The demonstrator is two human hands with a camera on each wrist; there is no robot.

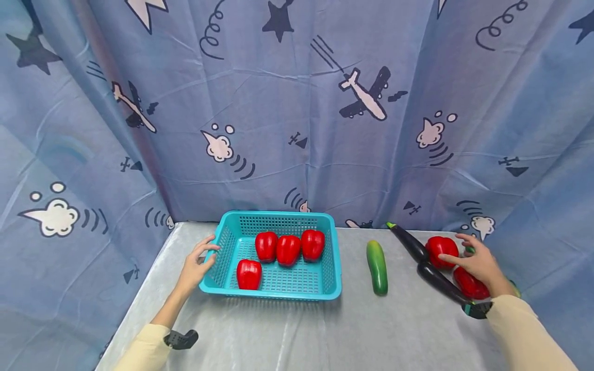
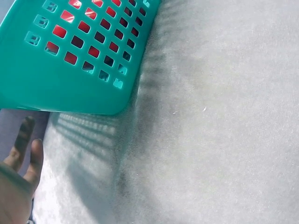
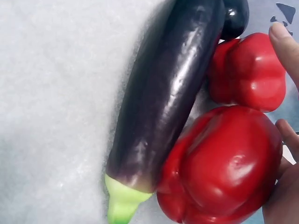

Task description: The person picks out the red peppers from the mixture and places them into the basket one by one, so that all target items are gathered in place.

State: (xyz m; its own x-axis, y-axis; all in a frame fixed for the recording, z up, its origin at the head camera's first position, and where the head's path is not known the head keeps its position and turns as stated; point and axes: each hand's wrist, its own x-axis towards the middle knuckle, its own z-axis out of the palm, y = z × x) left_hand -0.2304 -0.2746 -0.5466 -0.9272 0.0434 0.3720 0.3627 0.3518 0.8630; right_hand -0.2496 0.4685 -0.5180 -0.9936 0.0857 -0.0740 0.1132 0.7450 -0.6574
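Observation:
My left hand [image 1: 197, 265] is at the left rim of a turquoise plastic basket [image 1: 274, 295], its fingers spread and relaxed. The left wrist view has these fingers [image 2: 35, 161] just below the basket wall [image 2: 56, 88]. Several red bell peppers [image 1: 288, 251] lie inside. At the right, my right hand [image 1: 480, 263] reaches over two more red peppers, thumb and fingers apart around the farther pepper [image 1: 436, 249]. The nearer pepper [image 1: 469, 285] is partly under the hand. In the right wrist view, fingers [image 3: 286, 46] show beside both peppers.
Two dark eggplants [image 1: 408, 241] [image 1: 441, 282] lie end to end, left of the loose peppers. A green cucumber [image 1: 377, 269] lies between them and the basket. Green bits [image 1: 470, 250] show past my right hand. A patterned blue curtain [image 1: 278, 154] borders the pale tabletop [image 1: 325, 335].

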